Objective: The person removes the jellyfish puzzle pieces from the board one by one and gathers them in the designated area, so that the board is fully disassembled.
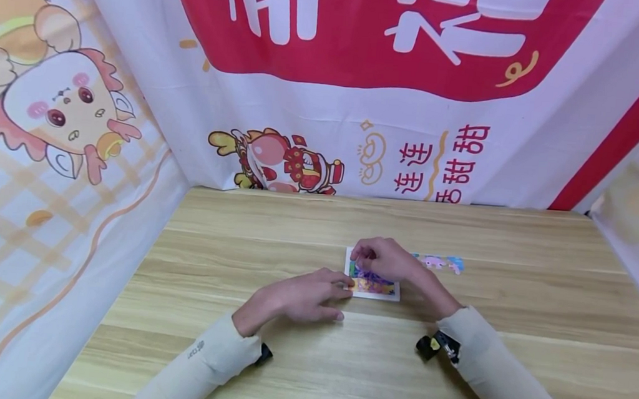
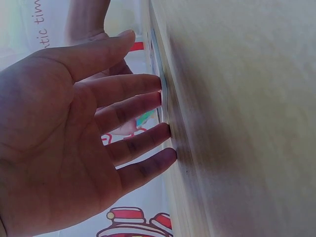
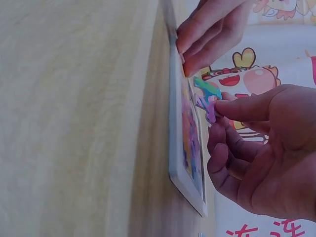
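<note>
A small jigsaw puzzle board (image 1: 371,295) with a white border and a colourful picture lies flat on the table. My left hand (image 1: 309,296) is spread palm down at its left side, and its fingertips touch the board's edge. In the left wrist view those fingers (image 2: 131,96) look nearly straight. Above the upper part of the board, my right hand (image 1: 387,259) pinches a green and purple puzzle piece (image 3: 211,91) between thumb and forefinger. The right wrist view shows this piece tilted, close over the board's surface; whether it touches cannot be made out.
More colourful puzzle pieces (image 1: 437,262) lie right of the board, partly behind my right forearm. The wooden table (image 1: 273,221) meets a printed cloth (image 1: 327,100) at the back, and another patterned cloth (image 1: 70,217) hangs at the left. Each wrist carries a small black camera.
</note>
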Motion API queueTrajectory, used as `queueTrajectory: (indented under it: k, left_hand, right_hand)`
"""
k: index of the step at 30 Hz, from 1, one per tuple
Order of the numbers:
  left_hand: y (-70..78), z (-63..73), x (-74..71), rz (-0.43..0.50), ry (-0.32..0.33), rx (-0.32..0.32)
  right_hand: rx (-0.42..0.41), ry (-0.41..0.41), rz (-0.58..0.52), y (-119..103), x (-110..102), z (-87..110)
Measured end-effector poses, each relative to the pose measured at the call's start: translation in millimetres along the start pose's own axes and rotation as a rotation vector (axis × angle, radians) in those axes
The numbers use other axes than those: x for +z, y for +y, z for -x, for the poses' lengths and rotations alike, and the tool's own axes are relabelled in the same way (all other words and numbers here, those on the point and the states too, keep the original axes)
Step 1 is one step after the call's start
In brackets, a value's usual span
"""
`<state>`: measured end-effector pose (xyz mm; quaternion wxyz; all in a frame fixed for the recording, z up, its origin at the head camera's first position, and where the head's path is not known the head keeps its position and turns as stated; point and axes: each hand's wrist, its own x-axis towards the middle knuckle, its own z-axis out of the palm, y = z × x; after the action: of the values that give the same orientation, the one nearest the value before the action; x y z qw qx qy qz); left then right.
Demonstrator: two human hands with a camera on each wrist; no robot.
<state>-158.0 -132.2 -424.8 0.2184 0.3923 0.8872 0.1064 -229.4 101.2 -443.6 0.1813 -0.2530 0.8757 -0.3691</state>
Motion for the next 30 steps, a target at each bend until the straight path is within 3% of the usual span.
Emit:
queueTrajectory:
  k: [14,30]
  left_hand:
    - [1.0,0.7,-1.8,0.001,-0.003,-0.020]
    - [0.7,2.0,-1.5,0.016,-0.014,-0.035]
  right_hand:
    - [0.038,-0.057,-0.084,8,-17,12.5]
    - [0.006,-0.024,-0.088,26,-34,31.5]
